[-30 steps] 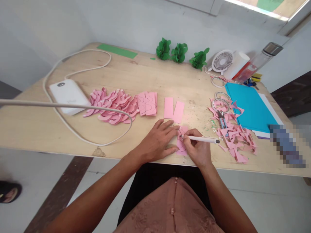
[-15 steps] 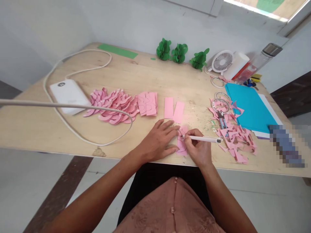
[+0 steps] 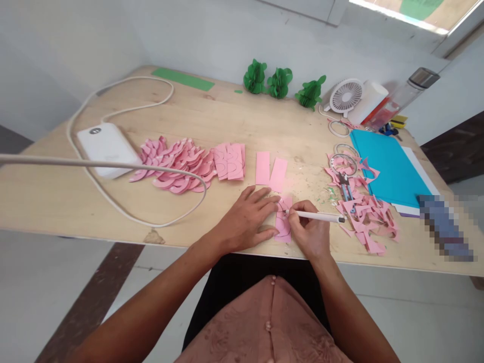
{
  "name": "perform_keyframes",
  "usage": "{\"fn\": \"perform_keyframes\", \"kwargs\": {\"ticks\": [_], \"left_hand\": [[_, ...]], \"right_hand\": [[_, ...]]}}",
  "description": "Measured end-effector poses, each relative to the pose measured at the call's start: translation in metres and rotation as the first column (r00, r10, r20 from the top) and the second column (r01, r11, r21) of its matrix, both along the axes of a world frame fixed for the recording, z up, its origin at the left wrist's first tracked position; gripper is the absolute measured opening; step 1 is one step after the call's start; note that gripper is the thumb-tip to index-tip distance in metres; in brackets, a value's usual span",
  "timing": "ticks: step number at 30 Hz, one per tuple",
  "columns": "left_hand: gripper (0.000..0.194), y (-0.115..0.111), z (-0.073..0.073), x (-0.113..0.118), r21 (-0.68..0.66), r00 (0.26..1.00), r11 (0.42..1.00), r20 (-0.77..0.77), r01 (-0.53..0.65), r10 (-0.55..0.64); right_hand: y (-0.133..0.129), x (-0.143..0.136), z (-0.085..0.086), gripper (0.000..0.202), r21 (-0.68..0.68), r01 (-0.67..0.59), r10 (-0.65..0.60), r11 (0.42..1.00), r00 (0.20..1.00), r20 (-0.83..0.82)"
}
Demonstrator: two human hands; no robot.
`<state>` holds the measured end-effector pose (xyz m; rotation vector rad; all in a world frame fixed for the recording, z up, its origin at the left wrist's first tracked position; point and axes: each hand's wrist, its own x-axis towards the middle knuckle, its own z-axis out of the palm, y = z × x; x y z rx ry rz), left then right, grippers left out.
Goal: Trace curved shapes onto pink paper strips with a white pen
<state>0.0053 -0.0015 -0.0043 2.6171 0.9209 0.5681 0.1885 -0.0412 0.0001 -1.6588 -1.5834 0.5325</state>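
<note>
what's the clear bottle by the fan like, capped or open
Capped: a silver cap covers the upper end of the clear bottle.

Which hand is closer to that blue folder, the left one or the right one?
The right hand, holding the white pen, with pink scraps between it and the blue folder. The left hand is farther left, fingers at the marked pink strip.

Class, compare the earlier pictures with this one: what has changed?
The right hand and the pen it holds have slid slightly right across the marked pink strip. Nothing was newly grasped or let go. The left hand stayed beside that strip, fingers at its edge.
</note>
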Motion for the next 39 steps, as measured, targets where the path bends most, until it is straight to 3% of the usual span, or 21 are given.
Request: {"fn": "perform_keyframes", "kwargs": {"ticks": [11,25,39], "left_hand": [[0.034,0.000,-0.001,0.000,-0.007,1.000,1.000,0.012,0.003,-0.003],[0.036,0.000,-0.001,0.000,0.003,1.000,1.000,-0.013,-0.002,0.002],[0.029,0.000,0.001,-0.001,0.023,0.999,0.999,-0.023,0.026,-0.026]], "right_hand": [[0.001,-0.001,0.001,0.009,0.011,0.006,-0.007,1.000,1.000,0.017],[-0.009,0.000,0.007,0.011,-0.024,-0.004,-0.001,1.000,0.978,-0.208],[-0.026,-0.002,0.004,0.012,0.007,-0.061,0.061,0.998,0.998,-0.001]]}}
